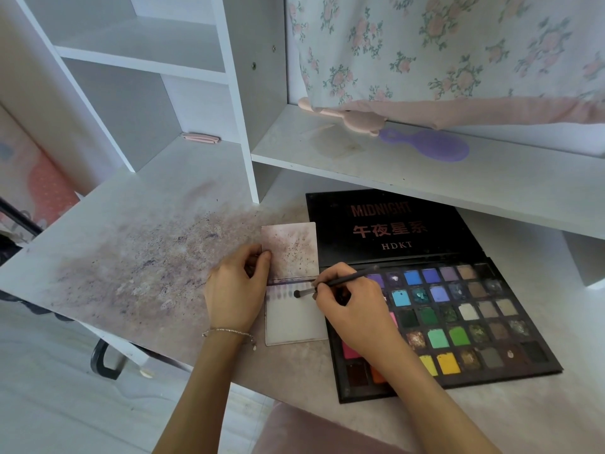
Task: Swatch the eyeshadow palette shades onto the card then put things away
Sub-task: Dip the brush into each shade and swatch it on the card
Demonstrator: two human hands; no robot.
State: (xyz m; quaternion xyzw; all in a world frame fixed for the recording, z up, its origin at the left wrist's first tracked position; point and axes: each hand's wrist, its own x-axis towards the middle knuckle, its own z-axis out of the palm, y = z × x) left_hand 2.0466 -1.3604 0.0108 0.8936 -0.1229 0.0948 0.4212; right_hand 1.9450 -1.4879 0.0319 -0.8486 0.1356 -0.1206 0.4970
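Here, one left hand [234,291] pins one card [294,319]; right hand [352,309] pinches one brush [334,284].

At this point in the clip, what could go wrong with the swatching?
1. The right hand lies across the open palette while it works the brush, so it may smear the pans beneath.
2. Fresh swatches sit along the top of the card, close to the left hand; its fingers could smudge them.
3. The card lies near the edge of the desk, which is dusted with powder that may transfer onto it.
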